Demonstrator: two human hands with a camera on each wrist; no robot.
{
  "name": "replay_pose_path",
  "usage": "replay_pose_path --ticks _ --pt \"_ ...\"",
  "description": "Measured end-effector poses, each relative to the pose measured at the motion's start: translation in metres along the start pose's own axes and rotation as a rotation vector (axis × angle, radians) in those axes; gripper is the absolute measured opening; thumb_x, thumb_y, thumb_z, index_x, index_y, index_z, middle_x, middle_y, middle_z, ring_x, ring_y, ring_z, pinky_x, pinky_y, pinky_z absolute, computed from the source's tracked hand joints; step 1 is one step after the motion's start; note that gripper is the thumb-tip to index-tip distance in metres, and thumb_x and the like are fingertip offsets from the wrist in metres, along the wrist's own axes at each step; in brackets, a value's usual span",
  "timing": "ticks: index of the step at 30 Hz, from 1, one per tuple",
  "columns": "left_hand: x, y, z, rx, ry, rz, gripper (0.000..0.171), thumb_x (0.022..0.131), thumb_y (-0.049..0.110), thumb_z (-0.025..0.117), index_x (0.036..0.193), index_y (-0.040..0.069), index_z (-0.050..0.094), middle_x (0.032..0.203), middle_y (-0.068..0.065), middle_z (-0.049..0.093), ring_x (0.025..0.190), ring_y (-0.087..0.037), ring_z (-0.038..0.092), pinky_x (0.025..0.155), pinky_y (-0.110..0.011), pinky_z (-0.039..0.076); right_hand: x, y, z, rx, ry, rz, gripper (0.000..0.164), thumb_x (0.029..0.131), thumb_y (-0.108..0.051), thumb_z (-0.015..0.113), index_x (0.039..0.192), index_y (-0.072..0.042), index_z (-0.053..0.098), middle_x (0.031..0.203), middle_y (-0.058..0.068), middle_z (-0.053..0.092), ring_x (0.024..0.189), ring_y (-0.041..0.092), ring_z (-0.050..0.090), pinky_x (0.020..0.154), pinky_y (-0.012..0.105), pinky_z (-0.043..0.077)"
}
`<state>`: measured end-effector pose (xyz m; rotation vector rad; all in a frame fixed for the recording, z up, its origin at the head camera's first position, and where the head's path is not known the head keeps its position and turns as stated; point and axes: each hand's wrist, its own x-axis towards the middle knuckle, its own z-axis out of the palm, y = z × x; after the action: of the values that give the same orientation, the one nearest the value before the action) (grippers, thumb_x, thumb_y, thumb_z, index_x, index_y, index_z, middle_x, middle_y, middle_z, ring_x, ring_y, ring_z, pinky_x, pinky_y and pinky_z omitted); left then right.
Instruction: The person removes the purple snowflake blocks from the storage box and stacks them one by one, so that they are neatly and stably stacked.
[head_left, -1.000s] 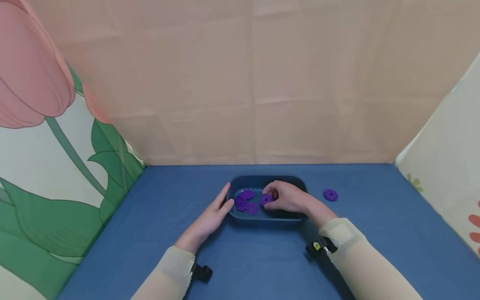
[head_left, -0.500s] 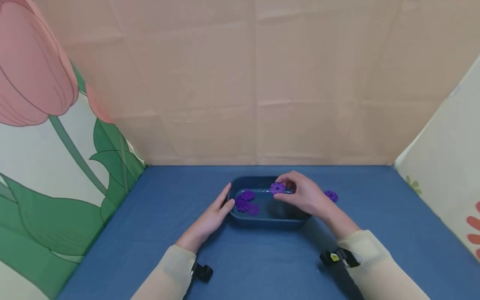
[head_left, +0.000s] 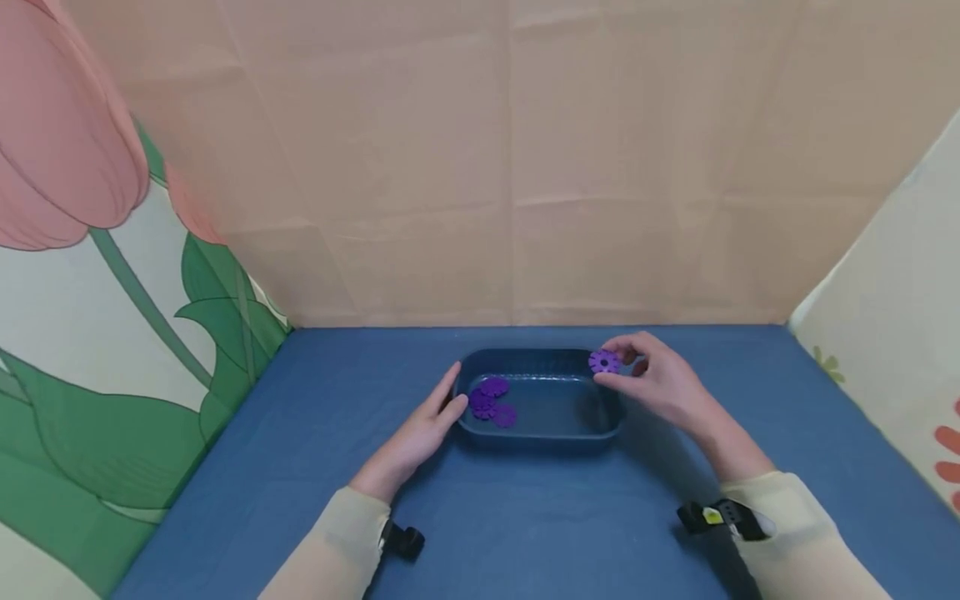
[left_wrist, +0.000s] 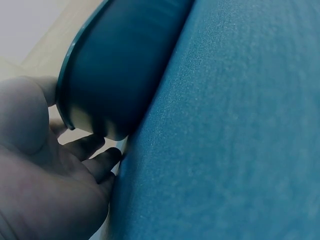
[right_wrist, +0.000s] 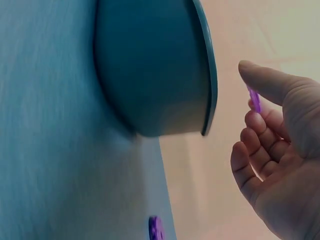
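Observation:
A dark blue oblong tub [head_left: 540,437] stands on the table, with several purple notched discs [head_left: 495,387] lying in its left end. My left hand [head_left: 412,446] rests against the tub's left end, its fingers fairly straight along the outer wall and the thumb at the rim; the left wrist view shows the fingertips touching the end wall [left_wrist: 115,75]. Above the tub's right rim, my right hand [head_left: 663,379] pinches a purple notched disc [head_left: 603,361] with a centre hole between thumb and forefinger. In the right wrist view this disc [right_wrist: 255,100] appears edge-on.
Another purple disc [right_wrist: 156,228] lies on the blue table cloth [head_left: 525,517] to the tub's right; in the head view my right hand hides it. A beige backdrop [head_left: 510,167] rises behind the table, with printed panels at both sides.
My right hand has lifted the purple disc out of the tub and carried it right, to above the tub's right rim. The left hand stays at the tub's left end.

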<state>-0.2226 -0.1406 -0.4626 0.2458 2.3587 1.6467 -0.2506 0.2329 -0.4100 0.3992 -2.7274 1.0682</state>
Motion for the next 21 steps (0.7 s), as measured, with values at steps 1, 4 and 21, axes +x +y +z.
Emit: replay_pose_path --ticks 1,4,21 --pt "0.000 0.000 0.000 0.002 0.002 0.002 0.065 0.092 0.073 0.045 0.147 0.063 0.011 0.163 0.025 0.007 0.154 -0.013 0.002 0.124 -0.054 0.008 0.001 0.003 -0.002 -0.002 0.003 -0.001 0.049 0.083 -0.054 0.076 0.120 -0.023 0.064 0.108 0.004 0.058 0.089 0.024 0.056 0.067 0.029 0.050" --pt "-0.001 0.001 0.000 0.004 0.006 0.001 0.065 0.092 0.072 0.045 0.147 0.063 0.011 0.162 0.026 0.007 0.154 -0.012 0.002 0.124 -0.054 0.007 0.002 0.012 -0.008 0.002 0.017 0.006 0.050 0.083 -0.052 0.076 0.121 -0.021 0.065 0.109 0.006 0.058 0.089 0.025 0.057 0.066 0.027 0.050" --pt "-0.002 0.003 0.001 0.005 -0.007 -0.024 0.065 0.090 0.075 0.045 0.145 0.065 0.011 0.160 0.030 0.006 0.154 -0.010 0.001 0.124 -0.054 0.007 -0.002 0.071 -0.035 -0.031 -0.027 0.162 0.063 0.084 -0.060 0.071 0.129 -0.017 0.061 0.126 0.015 0.056 0.111 0.034 0.054 0.079 0.037 0.048"
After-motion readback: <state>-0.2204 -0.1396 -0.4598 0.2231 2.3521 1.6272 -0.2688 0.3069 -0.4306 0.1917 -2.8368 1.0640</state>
